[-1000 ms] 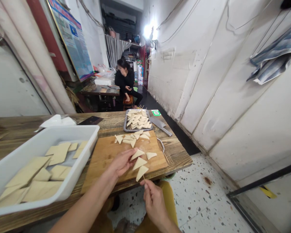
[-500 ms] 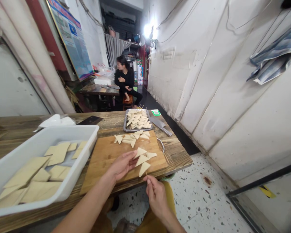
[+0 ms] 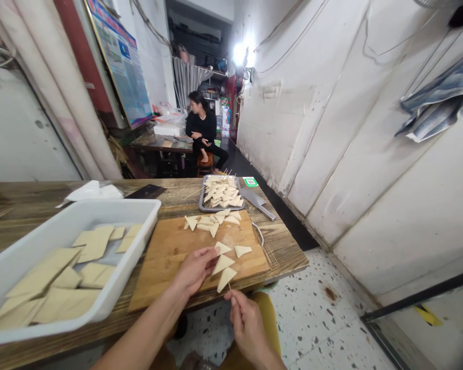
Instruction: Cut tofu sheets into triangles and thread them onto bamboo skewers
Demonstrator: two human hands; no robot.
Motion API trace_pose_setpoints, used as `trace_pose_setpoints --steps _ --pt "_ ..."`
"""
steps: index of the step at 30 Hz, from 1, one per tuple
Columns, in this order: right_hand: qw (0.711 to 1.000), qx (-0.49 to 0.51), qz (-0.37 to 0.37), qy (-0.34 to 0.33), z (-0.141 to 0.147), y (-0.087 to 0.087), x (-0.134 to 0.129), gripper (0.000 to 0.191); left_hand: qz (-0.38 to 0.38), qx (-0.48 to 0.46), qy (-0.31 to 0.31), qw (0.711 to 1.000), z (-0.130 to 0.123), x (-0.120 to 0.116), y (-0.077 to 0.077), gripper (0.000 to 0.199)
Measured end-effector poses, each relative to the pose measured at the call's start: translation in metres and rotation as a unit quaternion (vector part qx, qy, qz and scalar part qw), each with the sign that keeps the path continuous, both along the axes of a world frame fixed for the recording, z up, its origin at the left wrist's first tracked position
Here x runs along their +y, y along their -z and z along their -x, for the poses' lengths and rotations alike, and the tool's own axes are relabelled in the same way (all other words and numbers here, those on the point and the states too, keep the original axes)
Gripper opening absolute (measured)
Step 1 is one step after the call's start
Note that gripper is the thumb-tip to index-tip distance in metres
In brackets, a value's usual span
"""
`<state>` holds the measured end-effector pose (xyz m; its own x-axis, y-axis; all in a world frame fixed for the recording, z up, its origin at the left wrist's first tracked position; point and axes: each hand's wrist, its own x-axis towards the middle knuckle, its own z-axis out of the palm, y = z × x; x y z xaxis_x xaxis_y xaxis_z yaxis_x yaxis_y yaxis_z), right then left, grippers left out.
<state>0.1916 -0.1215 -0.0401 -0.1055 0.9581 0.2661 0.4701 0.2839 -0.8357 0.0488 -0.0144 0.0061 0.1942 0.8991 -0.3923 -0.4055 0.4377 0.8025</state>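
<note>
right hand [image 3: 246, 313] pinching a skinny wooden stick [image 3: 230, 287], left hand [image 3: 195, 268] pinching the farthest of its three flat triangle slices [image 3: 223, 264], roughly four o'clock over a grainy wood board [image 3: 165, 257], plastic tub [image 3: 132, 257] at nine

Down the far end of the room, a person in black [image 3: 201, 123] sits on a wooden stool [image 3: 205, 163] beside a small table [image 3: 164, 145] with a white box [image 3: 170, 129] on it. Behind them I see a grey curtain [image 3: 185, 79], and a lamp [image 3: 239, 54] glares near the wall. A blue poster [image 3: 119, 59] leans out at left; over on the right hangs a blue-grey striped cloth [image 3: 440, 110], above a speckled floor [image 3: 308, 308]. Yellow-and-black tape [image 3: 427, 315] marks a panel low in the corner.
</note>
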Motion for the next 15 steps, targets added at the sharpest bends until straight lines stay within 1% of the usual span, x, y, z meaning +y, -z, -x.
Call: trace_pose_setpoints --steps 6,10,13,15 --pt "1.000 -0.013 -0.004 0.003 0.002 0.000 0.000 0.026 -0.001 -0.006 -0.002 1.000 0.004 0.000 0.001 0.014" --pt "0.998 -0.050 -0.024 0.021 -0.001 -0.004 0.005 0.024 -0.007 0.010 -0.028 1.000 0.009 0.003 -0.003 0.015" --pt "0.995 -0.090 -0.049 0.017 -0.007 -0.010 0.012 0.025 -0.037 0.046 -0.040 0.997 0.018 0.003 -0.007 0.024" --pt "0.991 -0.111 -0.070 0.019 -0.011 -0.017 0.023 0.028 -0.082 0.112 -0.054 0.989 0.028 0.001 -0.009 0.033"
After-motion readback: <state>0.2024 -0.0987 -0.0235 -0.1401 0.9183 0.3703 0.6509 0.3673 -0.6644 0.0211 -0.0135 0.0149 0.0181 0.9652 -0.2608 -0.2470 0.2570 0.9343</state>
